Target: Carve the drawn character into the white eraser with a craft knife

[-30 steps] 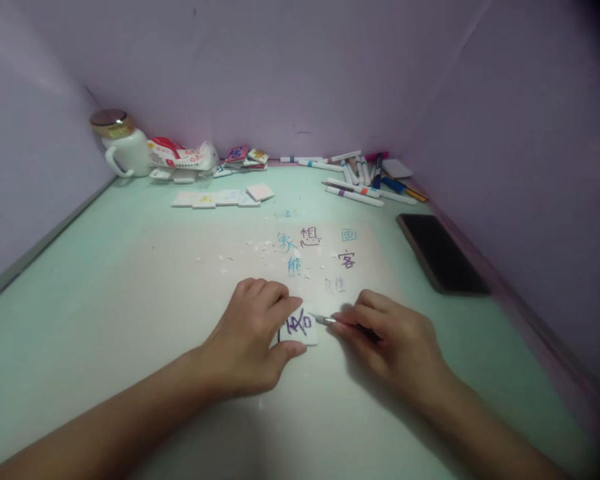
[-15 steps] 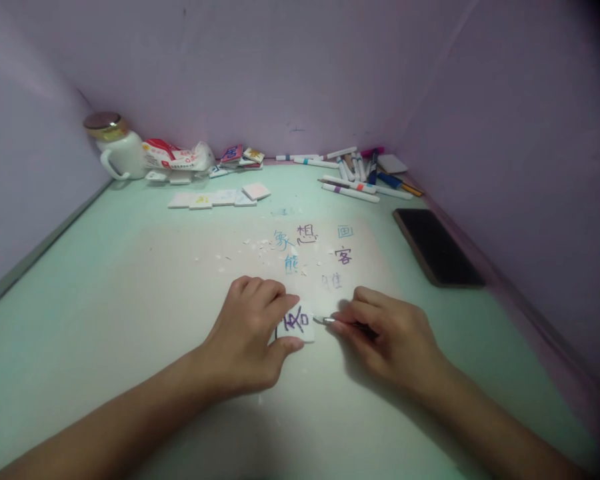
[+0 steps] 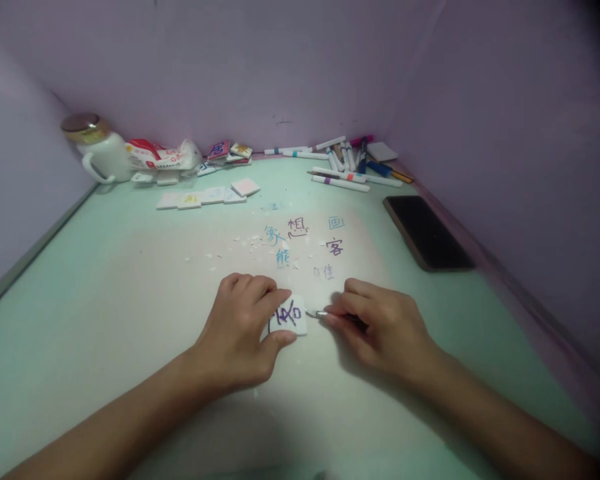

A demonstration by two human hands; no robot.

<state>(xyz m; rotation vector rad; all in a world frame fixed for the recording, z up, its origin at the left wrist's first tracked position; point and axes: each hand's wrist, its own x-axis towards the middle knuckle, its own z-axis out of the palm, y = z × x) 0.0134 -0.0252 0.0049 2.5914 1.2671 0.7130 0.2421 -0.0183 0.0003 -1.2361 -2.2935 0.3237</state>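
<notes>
On the table, a small white square tile bears a purple handwritten character turned on its side. My left hand grips the tile, thumb on the near edge and fingers on the far edge, hiding its left part. In my right hand is a craft knife, pinched between thumb and fingers. Its thin metal blade points left and its tip is close to the tile's right edge; whether it touches I cannot tell. The rest of the handle is hidden by the hand.
White scraps lie around characters written on the table. Several white tiles lie behind, near a white mug and a red-and-white packet. Several markers are at the back right, a phone at the right.
The whole view has shifted slightly, so everything sits a little further left. Both hands keep their grips on the tile and the craft knife, whose blade stays by the tile's right edge.
</notes>
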